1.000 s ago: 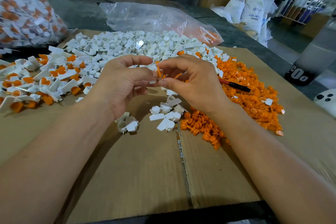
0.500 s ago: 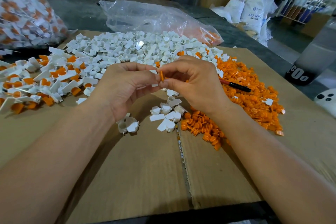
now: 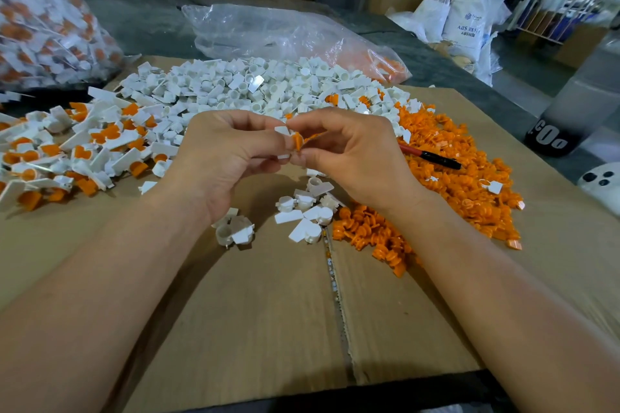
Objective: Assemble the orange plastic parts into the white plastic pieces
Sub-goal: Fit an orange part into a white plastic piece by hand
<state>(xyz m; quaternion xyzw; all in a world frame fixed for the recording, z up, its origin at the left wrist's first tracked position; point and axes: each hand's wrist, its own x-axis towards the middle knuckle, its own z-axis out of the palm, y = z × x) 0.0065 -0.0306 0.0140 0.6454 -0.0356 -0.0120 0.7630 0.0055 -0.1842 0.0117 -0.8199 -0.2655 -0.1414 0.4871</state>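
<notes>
My left hand (image 3: 228,157) pinches a small white plastic piece (image 3: 282,131) above the cardboard, most of it hidden by the fingers. My right hand (image 3: 349,151) holds an orange plastic part (image 3: 297,141) against that white piece, fingertips of both hands touching. A heap of loose white pieces (image 3: 255,87) lies behind the hands. A heap of loose orange parts (image 3: 453,178) spreads to the right. Assembled white-and-orange pieces (image 3: 67,151) lie in a pile at the left.
A few loose white pieces (image 3: 308,211) lie just below the hands on the cardboard sheet (image 3: 268,312). A red-and-black pen (image 3: 429,154) rests on the orange heap. A clear plastic bag (image 3: 285,33) lies behind, a full bag (image 3: 43,20) at far left.
The orange part has been turned and pressed closer onto the white piece between my fingertips. Both hands stay in nearly the same place.
</notes>
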